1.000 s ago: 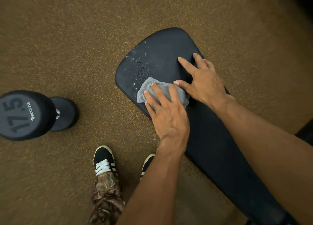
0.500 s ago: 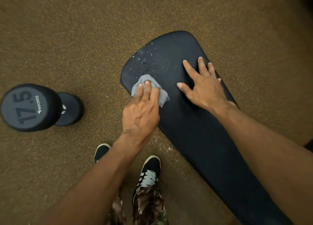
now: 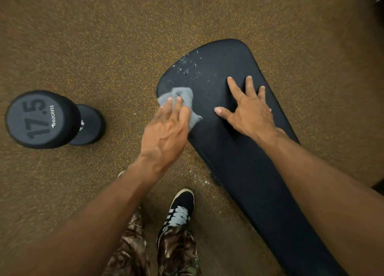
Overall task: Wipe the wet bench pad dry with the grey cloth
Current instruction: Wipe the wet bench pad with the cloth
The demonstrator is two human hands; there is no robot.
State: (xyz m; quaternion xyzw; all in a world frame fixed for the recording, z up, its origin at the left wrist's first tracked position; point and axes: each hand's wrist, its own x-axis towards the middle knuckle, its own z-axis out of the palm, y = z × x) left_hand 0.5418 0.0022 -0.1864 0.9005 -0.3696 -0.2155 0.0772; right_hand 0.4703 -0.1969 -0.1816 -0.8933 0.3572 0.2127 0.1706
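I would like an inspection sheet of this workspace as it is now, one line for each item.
Surface: black bench pad, water droplets near its far left corner.
Job's things: grey cloth crumpled at the pad's left edge.
Clutter: dumbbell marked 17.5 on the floor, apart from the pad.
Hands: left hand presses the cloth with straight fingers; right hand lies flat on the pad.
Cables: nothing seen.
Surroundings: speckled brown floor; one shoe beside the pad.

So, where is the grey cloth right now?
In the head view, the crumpled grey cloth lies at the left edge of the black bench pad, pressed under the left hand.
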